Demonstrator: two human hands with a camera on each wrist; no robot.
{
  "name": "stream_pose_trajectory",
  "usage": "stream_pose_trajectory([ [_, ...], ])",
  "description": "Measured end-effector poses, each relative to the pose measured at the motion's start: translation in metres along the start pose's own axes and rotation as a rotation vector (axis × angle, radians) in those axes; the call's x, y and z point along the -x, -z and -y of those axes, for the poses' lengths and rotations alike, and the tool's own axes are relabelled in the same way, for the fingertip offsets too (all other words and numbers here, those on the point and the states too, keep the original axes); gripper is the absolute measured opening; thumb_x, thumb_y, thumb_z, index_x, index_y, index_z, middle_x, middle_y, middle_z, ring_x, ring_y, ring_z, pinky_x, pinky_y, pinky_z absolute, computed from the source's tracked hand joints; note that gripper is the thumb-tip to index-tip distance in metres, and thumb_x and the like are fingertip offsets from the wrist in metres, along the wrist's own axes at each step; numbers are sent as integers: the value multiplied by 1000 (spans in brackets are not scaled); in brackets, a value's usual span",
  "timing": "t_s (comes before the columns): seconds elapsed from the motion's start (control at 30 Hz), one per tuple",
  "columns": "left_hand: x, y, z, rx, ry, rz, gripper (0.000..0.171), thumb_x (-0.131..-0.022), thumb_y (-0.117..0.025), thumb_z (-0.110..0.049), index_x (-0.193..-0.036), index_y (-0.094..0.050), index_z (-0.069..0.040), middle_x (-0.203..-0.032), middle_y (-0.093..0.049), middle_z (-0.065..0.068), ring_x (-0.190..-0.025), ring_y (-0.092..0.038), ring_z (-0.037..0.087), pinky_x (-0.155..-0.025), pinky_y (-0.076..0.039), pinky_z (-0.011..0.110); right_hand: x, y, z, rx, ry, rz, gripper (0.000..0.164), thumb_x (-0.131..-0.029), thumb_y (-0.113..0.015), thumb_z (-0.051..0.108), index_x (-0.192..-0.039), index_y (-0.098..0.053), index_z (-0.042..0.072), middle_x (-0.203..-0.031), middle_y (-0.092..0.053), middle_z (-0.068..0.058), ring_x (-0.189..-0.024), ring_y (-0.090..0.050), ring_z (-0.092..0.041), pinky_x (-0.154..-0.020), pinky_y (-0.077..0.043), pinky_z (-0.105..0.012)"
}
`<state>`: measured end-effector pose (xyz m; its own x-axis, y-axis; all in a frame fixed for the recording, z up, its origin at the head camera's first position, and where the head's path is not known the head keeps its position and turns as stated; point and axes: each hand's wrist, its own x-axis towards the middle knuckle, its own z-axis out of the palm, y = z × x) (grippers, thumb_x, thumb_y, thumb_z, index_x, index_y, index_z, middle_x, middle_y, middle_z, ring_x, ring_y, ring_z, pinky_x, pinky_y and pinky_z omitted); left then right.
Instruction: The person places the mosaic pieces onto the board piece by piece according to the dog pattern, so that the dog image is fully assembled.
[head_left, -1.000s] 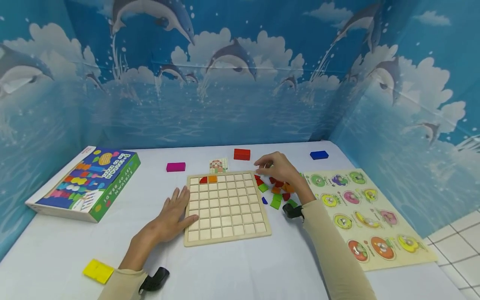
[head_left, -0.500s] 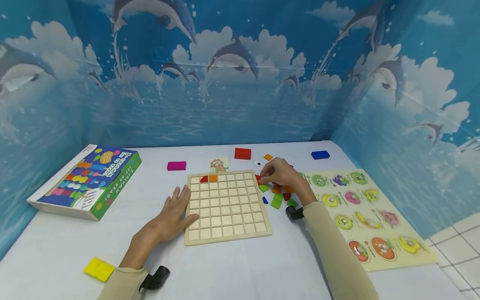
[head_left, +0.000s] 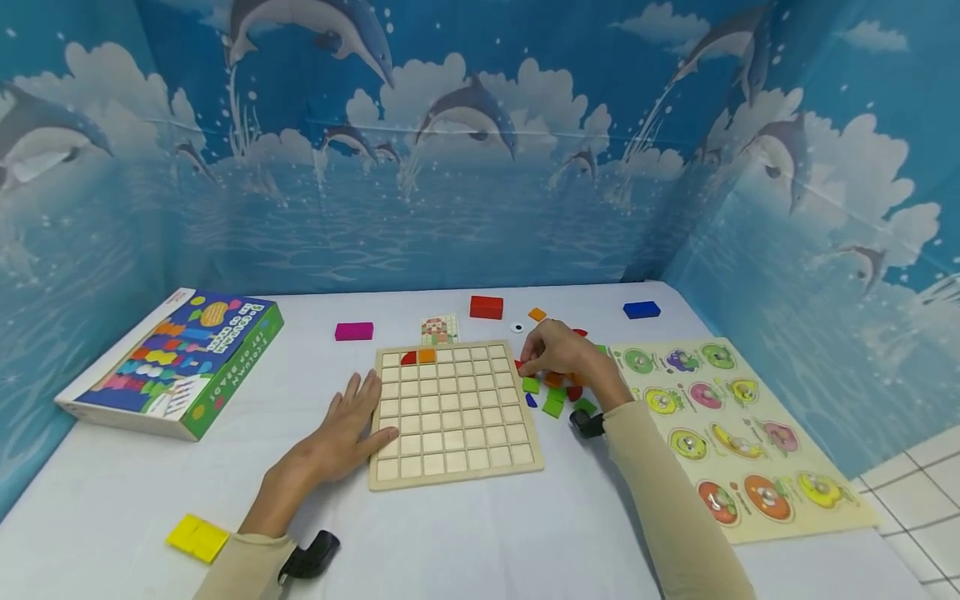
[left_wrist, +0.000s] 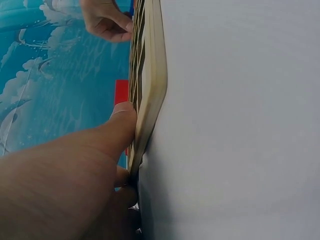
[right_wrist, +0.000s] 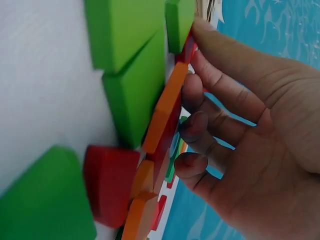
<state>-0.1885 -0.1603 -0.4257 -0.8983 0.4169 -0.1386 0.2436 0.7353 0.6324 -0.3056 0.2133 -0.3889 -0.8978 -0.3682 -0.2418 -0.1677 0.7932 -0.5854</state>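
A wooden grid board (head_left: 457, 477) lies mid-table, holding a red rounded tile (head_left: 408, 358) and an orange square tile (head_left: 427, 357) in its top row. My left hand (head_left: 330, 437) rests with spread fingers on the board's left edge, its thumb on top of the rim in the left wrist view. To the right of the board, my right hand (head_left: 558, 350) reaches down into a pile of coloured tiles. Its thumb and forefinger pinch a small red tile (right_wrist: 188, 49), which the fingertips partly cover. Green tiles (right_wrist: 135, 95) and an orange tile (right_wrist: 165, 110) lie close by.
Behind the board lie a pattern card (head_left: 438, 330), a magenta block (head_left: 354, 332), a red block (head_left: 487, 307) and a blue block (head_left: 642, 310). A game box (head_left: 172, 358) stands left, a yellow block (head_left: 198, 539) at front left. A fruit puzzle board (head_left: 750, 467) covers the right side.
My right hand has come down from the pile's far side onto a red tile by the board, uncovering an orange tile and a white eye-like disc behind. The left hand stays put.
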Motion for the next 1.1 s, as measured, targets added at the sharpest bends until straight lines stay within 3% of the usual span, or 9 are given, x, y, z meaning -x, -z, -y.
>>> stream_pose_trajectory([
  [0.4, -1, -1, 1, -8, -14, -12, 90, -110, -61, -38, -168, -9, 9, -179, 0, 26, -165, 10, 46, -131, 4, 65, 2, 4, 7, 38, -26, 1, 13, -95, -85, 13, -92, -76, 4, -87, -73, -7, -77, -63, -20, -70, -55, -29],
  [0.57, -2, 1, -2, -15, -4, 2, 91, -111, -60, -38, -168, -8, 10, -178, 1, 26, -165, 11, 46, -131, 5, 65, 5, 6, 9, 87, -88, 9, 16, -94, -87, 18, -90, -78, 5, -84, -72, -8, -71, -62, -21, -66, -55, -30],
  [0.67, -2, 0, 2, -1, -13, -3, 91, -110, -61, -38, -168, -8, 10, -178, 1, 27, -165, 11, 46, -131, 5, 65, 6, 6, 8, 88, -82, 18, 18, -95, -86, 18, -87, -77, 5, -80, -71, -8, -68, -62, -20, -66, -55, -30],
  [0.87, -1, 0, 3, 1, -17, -11, 91, -110, -62, -38, -168, -9, 9, -179, 1, 25, -165, 10, 45, -131, 5, 65, 7, 11, 8, 126, -57, 67, 17, -95, -85, 18, -85, -78, 7, -80, -72, -7, -71, -63, -21, -69, -56, -32],
  [1.1, -2, 1, 1, -21, 1, -3, 89, -111, -59, -37, -169, -7, 7, -179, 1, 23, -165, 11, 43, -132, 5, 62, 8, 17, 5, 157, -97, 124, 18, -96, -85, 21, -84, -76, 9, -79, -67, -5, -73, -59, -19, -66, -50, -30],
])
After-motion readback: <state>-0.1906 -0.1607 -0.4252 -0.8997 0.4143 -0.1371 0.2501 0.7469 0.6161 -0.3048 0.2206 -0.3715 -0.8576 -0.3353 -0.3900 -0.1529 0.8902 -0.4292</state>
